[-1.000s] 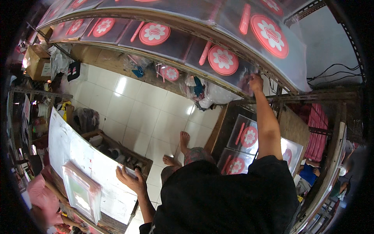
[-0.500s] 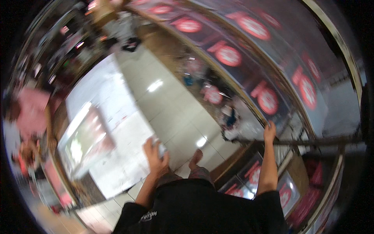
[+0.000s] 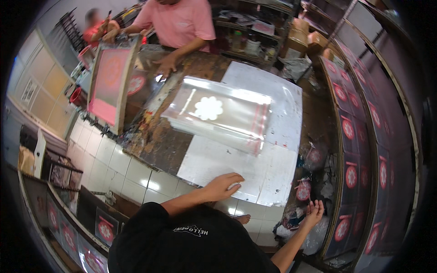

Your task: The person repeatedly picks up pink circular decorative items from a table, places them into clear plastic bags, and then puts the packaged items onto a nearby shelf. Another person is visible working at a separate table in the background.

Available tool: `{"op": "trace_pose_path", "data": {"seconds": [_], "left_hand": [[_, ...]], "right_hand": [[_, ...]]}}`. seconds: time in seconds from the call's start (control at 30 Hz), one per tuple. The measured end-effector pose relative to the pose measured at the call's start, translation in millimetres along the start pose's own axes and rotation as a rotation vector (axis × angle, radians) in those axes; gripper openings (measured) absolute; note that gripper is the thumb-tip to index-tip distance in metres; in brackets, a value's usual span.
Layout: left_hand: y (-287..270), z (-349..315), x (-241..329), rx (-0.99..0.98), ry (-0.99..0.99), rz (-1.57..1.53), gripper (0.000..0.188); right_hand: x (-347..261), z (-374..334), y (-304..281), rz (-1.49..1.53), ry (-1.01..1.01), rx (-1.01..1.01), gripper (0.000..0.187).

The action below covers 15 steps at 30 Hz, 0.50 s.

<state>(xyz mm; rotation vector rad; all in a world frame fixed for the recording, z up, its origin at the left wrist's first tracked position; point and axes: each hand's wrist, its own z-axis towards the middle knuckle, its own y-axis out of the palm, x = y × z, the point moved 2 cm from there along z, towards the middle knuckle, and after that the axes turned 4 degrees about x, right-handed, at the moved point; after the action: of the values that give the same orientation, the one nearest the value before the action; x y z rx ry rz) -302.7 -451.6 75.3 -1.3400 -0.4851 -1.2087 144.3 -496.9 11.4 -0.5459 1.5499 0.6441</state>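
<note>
My left hand (image 3: 224,187) is over the near edge of a white board (image 3: 284,175) on the table. Its fingers curl around a small whitish thing (image 3: 234,185) that I cannot make out. Farther up the board lies a stack of clear plastic bags (image 3: 218,113), glossy, with a white flower-like shape and pink stripes. My right hand (image 3: 314,213) is out to the right, beside the drying rack (image 3: 334,182). Its fingers are partly bent and somewhat apart, with nothing plainly held. Printed sheets (image 3: 350,176) with pink round flower designs lie on the rack.
Across the table a person in a pink shirt (image 3: 180,22) has a hand near a framed printing screen (image 3: 109,82); another person (image 3: 95,29) is behind. Bagged bundles (image 3: 302,189) lie near my right hand. A lower rack (image 3: 75,236) of prints stands at left. Cartons (image 3: 298,36) are at the back.
My view has turned toward the table, bringing the bag stack to the middle. My right hand has come away from the rack's edge. My left hand stays near the board's edge.
</note>
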Motion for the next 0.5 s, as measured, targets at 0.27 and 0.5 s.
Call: {"op": "trace_pose_path", "data": {"seconds": [0.27,0.5], "left_hand": [[-96,-74,-35,0.362,-0.249,0.25,0.027],[-147,-83,-39,0.716,-0.177,0.567,0.054]], "right_hand": [[-21,-55,145,0.047,-0.006,-0.31,0.029],[-19,-112,182,0.014,0.026,-0.507,0.029]]}}
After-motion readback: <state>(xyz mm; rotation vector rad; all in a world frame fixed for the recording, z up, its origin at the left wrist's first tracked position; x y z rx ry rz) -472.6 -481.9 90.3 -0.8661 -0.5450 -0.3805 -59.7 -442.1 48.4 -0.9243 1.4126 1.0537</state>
